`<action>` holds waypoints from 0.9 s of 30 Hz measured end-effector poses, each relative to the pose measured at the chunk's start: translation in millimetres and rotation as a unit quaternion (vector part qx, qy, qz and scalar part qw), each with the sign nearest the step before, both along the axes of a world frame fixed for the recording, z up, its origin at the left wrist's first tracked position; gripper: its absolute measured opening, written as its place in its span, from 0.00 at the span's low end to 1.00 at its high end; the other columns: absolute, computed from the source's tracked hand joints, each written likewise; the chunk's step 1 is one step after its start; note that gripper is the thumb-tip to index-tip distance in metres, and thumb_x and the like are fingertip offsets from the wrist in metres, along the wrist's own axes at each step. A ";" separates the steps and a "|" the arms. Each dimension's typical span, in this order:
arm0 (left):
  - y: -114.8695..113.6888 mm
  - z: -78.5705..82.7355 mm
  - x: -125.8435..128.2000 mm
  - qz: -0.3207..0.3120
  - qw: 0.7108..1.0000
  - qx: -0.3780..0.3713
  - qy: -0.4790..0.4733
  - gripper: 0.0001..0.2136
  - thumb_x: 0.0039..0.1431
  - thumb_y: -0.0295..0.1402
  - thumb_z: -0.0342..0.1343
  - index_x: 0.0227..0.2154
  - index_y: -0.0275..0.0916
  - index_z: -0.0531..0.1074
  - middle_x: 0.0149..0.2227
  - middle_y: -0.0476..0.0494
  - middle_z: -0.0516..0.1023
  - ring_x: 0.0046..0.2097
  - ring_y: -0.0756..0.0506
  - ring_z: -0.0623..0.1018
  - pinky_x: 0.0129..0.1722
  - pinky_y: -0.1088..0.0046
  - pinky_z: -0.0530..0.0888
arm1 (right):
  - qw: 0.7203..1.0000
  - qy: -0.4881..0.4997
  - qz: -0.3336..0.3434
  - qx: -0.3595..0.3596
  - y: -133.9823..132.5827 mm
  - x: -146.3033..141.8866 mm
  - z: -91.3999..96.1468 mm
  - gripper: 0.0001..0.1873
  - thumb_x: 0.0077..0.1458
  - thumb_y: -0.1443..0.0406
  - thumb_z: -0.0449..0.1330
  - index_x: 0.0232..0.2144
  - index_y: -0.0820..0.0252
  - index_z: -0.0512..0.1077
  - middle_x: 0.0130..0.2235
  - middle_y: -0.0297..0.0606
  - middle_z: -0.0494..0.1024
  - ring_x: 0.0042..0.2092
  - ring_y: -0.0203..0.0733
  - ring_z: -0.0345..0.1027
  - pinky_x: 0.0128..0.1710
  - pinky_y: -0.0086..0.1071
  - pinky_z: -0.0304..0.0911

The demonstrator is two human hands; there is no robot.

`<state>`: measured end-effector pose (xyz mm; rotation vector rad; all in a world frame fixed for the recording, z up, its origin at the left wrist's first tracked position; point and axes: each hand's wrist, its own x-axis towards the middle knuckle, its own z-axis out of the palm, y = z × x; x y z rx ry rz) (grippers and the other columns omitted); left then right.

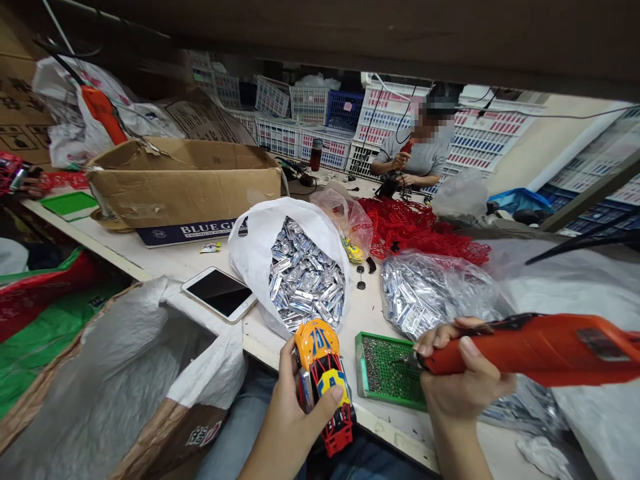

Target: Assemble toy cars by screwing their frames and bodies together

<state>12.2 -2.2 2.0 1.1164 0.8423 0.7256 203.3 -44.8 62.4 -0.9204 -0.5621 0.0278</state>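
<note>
My left hand [295, 417] grips a toy car [320, 347] with an orange hood, a yellow roof piece and red frame parts, just off the table's front edge. My right hand [463, 367] is wrapped round an orange electric screwdriver [530, 347]. The tool's bit points left over a green tray [367, 393] of small screws, but whether it touches them I cannot tell. Beyond the car, an open white sack [255, 247] holds many silvery parts [305, 273]. More such parts fill a clear plastic bag [425, 287] behind the tray.
A smartphone [220, 293] lies left of the sack, before a cardboard box [200, 193]. Red plastic frames [415, 227] are heaped at the back. Another screwdriver [103, 110] hangs at upper left. A co-worker [425, 147] sits across the table; another person's hand [33, 183] shows far left.
</note>
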 end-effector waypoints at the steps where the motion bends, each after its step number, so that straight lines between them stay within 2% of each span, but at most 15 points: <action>1: 0.1 0.7 0.3 -0.001 1.000 -0.003 -0.004 0.42 0.54 0.51 0.65 0.64 0.43 0.50 0.58 0.36 0.72 0.53 0.39 0.77 0.54 0.63 0.74 | 1.000 -0.009 0.002 0.010 -2.3 -1.5 4.0 0.11 0.40 0.63 0.61 0.30 0.58 0.72 0.17 0.28 0.66 0.15 0.37 0.58 0.13 0.28 0.59; 3: 0.6 1.5 1.4 0.002 1.000 -0.005 -0.011 0.41 0.53 0.51 0.65 0.63 0.43 0.50 0.57 0.36 0.73 0.53 0.39 0.78 0.53 0.64 0.74 | 0.999 -0.027 0.024 0.036 -8.4 -7.5 12.7 0.10 0.43 0.62 0.61 0.32 0.57 0.73 0.18 0.28 0.67 0.16 0.37 0.57 0.14 0.29 0.59; 6: 1.6 0.5 3.4 0.012 1.000 0.001 -0.009 0.39 0.53 0.49 0.65 0.61 0.43 0.52 0.56 0.37 0.73 0.52 0.40 0.78 0.52 0.65 0.74 | 0.990 -0.062 0.104 0.069 -15.8 -25.3 23.7 0.10 0.53 0.60 0.63 0.38 0.56 0.75 0.21 0.30 0.68 0.18 0.38 0.58 0.17 0.31 0.60; 9: 3.1 -2.8 4.7 0.016 1.000 0.013 0.003 0.38 0.54 0.47 0.65 0.61 0.43 0.52 0.56 0.37 0.73 0.52 0.40 0.77 0.53 0.65 0.74 | 0.979 -0.077 0.175 0.070 -14.9 -48.1 29.6 0.11 0.58 0.58 0.63 0.42 0.54 0.75 0.24 0.31 0.69 0.20 0.38 0.61 0.19 0.33 0.63; 12: 4.7 -5.5 4.9 0.016 1.000 0.018 0.003 0.38 0.54 0.46 0.65 0.61 0.43 0.52 0.55 0.38 0.74 0.51 0.40 0.78 0.52 0.64 0.74 | 0.974 -0.082 0.205 0.058 -9.3 -65.4 30.8 0.11 0.60 0.57 0.63 0.42 0.54 0.75 0.25 0.31 0.69 0.22 0.38 0.64 0.21 0.33 0.64; 16: 5.8 -5.9 5.2 0.015 1.000 0.006 -0.006 0.40 0.53 0.45 0.66 0.62 0.43 0.50 0.52 0.39 0.76 0.48 0.41 0.79 0.51 0.65 0.75 | 0.970 -0.084 0.225 0.033 -6.1 -73.1 28.3 0.10 0.60 0.58 0.62 0.43 0.53 0.74 0.26 0.32 0.69 0.23 0.39 0.65 0.22 0.35 0.66; 19: 5.7 -5.1 6.0 0.019 1.000 0.008 -0.014 0.41 0.53 0.45 0.67 0.62 0.42 0.49 0.51 0.40 0.76 0.48 0.41 0.79 0.50 0.65 0.75 | 0.973 -0.078 0.213 0.041 -4.9 -73.8 26.1 0.10 0.60 0.58 0.62 0.43 0.53 0.74 0.26 0.31 0.68 0.22 0.39 0.64 0.22 0.34 0.64; 27: 4.9 -1.2 5.8 0.020 1.000 0.008 -0.021 0.38 0.53 0.41 0.65 0.61 0.43 0.49 0.54 0.38 0.74 0.51 0.41 0.78 0.53 0.63 0.74 | 0.973 -0.068 0.219 0.029 -0.7 -75.9 24.1 0.10 0.59 0.57 0.64 0.42 0.52 0.75 0.25 0.32 0.69 0.23 0.39 0.65 0.22 0.34 0.66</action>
